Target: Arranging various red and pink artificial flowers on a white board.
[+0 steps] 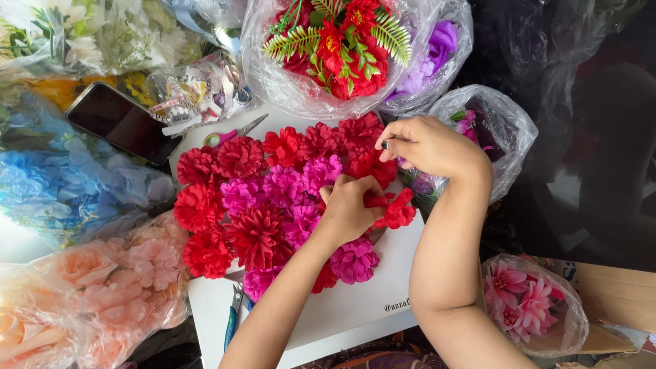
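Note:
A cluster of red and magenta fabric flowers (273,198) lies on a white board (355,301) in the middle. My left hand (350,208) presses down on a red flower (395,210) at the cluster's right edge, fingers curled over it. My right hand (427,145) hovers just above and to the right, pinching a small dark thin object between thumb and fingers; what it is cannot be made out.
Plastic bags of fake flowers ring the board: red with fern (342,48), purple (437,48), blue (68,184), peach (102,287), pink (526,301). A dark phone (123,123) lies at upper left, pink-handled scissors (229,135) beside it, blue pliers (234,318) at the board's lower left.

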